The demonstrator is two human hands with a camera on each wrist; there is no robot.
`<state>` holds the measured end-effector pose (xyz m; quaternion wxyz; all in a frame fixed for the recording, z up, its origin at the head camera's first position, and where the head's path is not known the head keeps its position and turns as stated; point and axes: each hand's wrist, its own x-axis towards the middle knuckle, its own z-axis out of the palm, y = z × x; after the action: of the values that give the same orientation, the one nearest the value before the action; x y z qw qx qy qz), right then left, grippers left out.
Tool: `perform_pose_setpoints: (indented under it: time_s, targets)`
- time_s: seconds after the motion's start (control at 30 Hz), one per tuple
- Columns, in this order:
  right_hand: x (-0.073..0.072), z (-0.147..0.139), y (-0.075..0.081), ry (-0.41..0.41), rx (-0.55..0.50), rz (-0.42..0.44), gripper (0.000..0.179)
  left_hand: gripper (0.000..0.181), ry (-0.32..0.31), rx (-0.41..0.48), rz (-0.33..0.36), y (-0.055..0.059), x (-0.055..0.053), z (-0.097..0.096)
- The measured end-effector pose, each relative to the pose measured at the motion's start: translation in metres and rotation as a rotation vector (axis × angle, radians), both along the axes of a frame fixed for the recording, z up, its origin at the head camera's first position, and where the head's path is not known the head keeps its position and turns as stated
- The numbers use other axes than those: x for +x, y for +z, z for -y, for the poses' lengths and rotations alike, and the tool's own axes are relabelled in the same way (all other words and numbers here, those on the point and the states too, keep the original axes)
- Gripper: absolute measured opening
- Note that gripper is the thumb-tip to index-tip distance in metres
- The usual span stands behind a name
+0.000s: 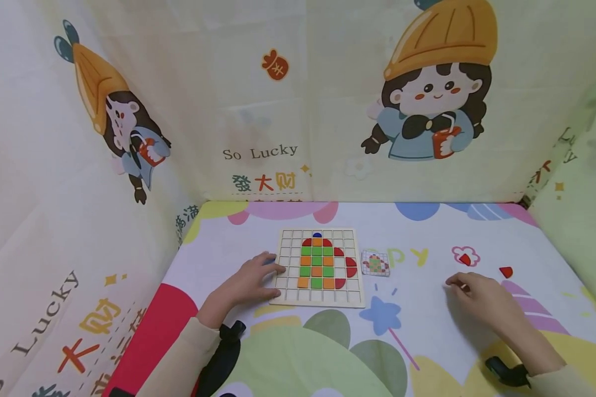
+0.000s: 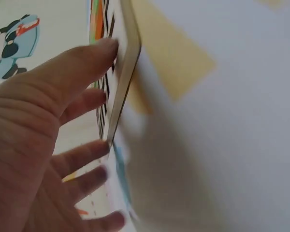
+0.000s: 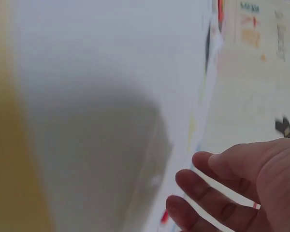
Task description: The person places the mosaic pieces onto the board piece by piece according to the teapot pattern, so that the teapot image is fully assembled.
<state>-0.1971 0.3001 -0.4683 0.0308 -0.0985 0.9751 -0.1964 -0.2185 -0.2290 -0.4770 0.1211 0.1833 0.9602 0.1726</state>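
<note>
A square wooden grid board point(image 1: 352, 295) lies on the table, with green, orange, red and blue pieces set in its middle. My left hand point(image 1: 243, 284) rests at the board's left side, fingers spread. In the left wrist view the thumb point(image 2: 87, 63) lies over the board's edge point(image 2: 128, 67). To the right, my right hand point(image 1: 484, 300) hovers over the tabletop with loosely bent fingers. The right wrist view shows its thumb point(image 3: 232, 159) near the index finger and no piece between them. Two loose red pieces, one point(image 1: 464, 259) nearer and another point(image 1: 506, 272) further right, lie beyond that hand.
Just right of the board lies a small picture card point(image 1: 375, 263) with a similar coloured pattern. A printed cloth point(image 1: 417, 298) covers the table. Cartoon-printed fabric walls point(image 1: 328, 110) stand behind and at both sides.
</note>
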Motion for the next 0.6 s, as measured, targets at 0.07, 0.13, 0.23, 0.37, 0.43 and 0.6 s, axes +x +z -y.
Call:
perform_pose_setpoints:
  time_s: [0.07,0.13,0.23,0.37,0.43,0.6]
  targets:
    - [0.003,-0.018,0.002,-0.015,0.012,0.004,0.018,0.050,-0.004,-0.021,-0.054,-0.002,-0.001,-0.005]
    - [0.006,-0.034,0.005,-0.037,0.028,0.031,0.022,0.045,-0.018,-0.043,-0.103,-0.005,-0.003,-0.010]
    - [0.011,-0.054,0.007,-0.076,0.056,0.099,0.031,0.039,-0.042,-0.052,-0.159,-0.007,-0.005,-0.019]
    - [0.017,-0.072,0.008,-0.138,0.086,0.174,0.041,0.034,-0.056,-0.024,-0.194,-0.008,-0.005,-0.029]
    - [0.019,-0.077,0.007,-0.155,0.079,0.190,0.044,0.033,-0.066,-0.004,-0.203,-0.008,-0.005,-0.032]
    - [0.025,-0.086,0.005,-0.131,0.049,0.192,0.037,0.027,-0.110,0.014,-0.224,-0.008,-0.006,-0.038]
